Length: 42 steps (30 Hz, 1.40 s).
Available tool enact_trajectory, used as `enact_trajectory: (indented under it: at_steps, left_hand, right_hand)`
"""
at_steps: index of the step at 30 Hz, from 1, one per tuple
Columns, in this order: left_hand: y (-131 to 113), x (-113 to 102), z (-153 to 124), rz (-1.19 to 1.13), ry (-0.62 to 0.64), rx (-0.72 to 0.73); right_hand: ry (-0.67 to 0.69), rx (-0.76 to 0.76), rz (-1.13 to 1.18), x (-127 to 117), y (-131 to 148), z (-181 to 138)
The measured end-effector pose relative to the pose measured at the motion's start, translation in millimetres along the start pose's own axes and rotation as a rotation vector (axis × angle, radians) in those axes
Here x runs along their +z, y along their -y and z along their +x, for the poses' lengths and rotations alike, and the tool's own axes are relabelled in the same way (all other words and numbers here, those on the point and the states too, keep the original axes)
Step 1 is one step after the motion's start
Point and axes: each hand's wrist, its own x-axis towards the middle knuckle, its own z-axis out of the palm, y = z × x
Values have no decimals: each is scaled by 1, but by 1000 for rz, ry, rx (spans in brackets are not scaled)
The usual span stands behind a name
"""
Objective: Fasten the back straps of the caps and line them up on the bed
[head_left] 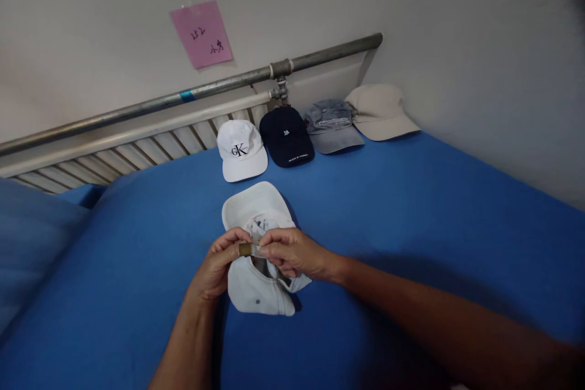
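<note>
A pale baseball cap [258, 289] lies upside down on the blue surface, its brim pointing away from me. Across its back opening runs an adjustment strap [256, 250] with a brass-coloured buckle [245, 249]. My left hand [218, 262] is closed, thumb and fingers pinching the strap at the buckle. Opposite it, my right hand [292, 251] pinches the light end of the strap between thumb and forefinger, its other fingers curled by the cap's edge. Part of the cap's inside is hidden behind both hands.
Along the back stand a white cap [242, 152] with black letters, a dark navy cap [286, 137], a grey cap [333, 128] and a beige cap [381, 113]. Behind them are a white radiator [137, 155] and a metal pipe [228, 80]. A pink note [201, 35] hangs on the wall.
</note>
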Motion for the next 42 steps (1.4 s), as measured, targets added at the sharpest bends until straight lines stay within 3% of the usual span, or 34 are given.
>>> enact_trajectory:
  at_steps: [5, 8, 20, 42]
  left_hand:
    - [1, 0, 2, 23, -21, -12]
    - [2, -1, 2, 45, -21, -18]
    - [4, -2, 3, 65, -33, 24]
    - [3, 1, 4, 54, -35, 12]
  right_hand:
    - [-34, -79, -90, 2, 2, -1]
    - [-31, -84, -33, 0, 3, -1]
    - [107, 89, 264, -2, 5, 1]
    - [99, 103, 205, -2, 2, 2]
